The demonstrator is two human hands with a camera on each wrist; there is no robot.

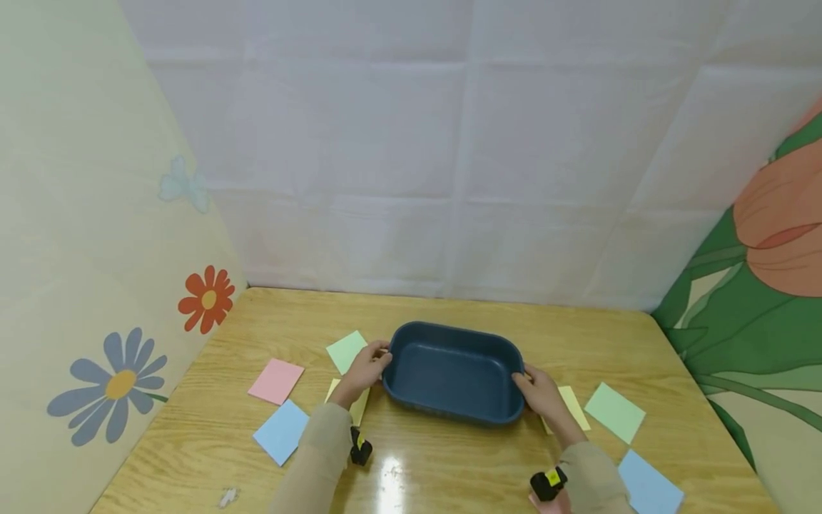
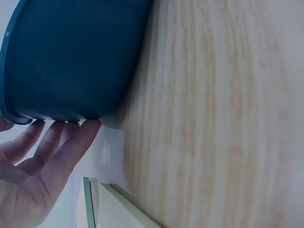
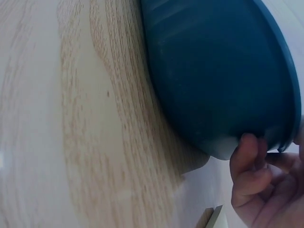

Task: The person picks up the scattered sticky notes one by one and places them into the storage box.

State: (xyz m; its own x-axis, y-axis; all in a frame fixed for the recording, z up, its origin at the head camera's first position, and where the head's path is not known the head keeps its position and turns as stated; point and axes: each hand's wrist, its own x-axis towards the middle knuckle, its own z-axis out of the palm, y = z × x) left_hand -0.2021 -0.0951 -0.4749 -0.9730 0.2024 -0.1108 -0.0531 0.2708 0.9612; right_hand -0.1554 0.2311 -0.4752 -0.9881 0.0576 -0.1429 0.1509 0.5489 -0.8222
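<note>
A dark blue rectangular basin (image 1: 452, 378) with rounded corners sits in the middle of the wooden table, nothing inside it. My left hand (image 1: 366, 371) grips its left end, thumb at the rim and fingertips against the outer wall. In the left wrist view the fingers (image 2: 71, 147) press the wall from below the rim. On the opposite end, my right hand (image 1: 539, 391) holds the rim with the thumb over the top. The right wrist view shows curled fingers (image 3: 249, 166) under that rim.
Left of the basin lie green (image 1: 347, 350), pink (image 1: 276, 380), blue (image 1: 282, 432) and yellow (image 1: 361, 408) paper squares. To the right are yellow (image 1: 574, 407), green (image 1: 615, 412) and blue (image 1: 650, 483) ones, plus a pink one (image 1: 552, 503) partly under the right wrist. A white cloth (image 1: 417, 178) hangs behind the table.
</note>
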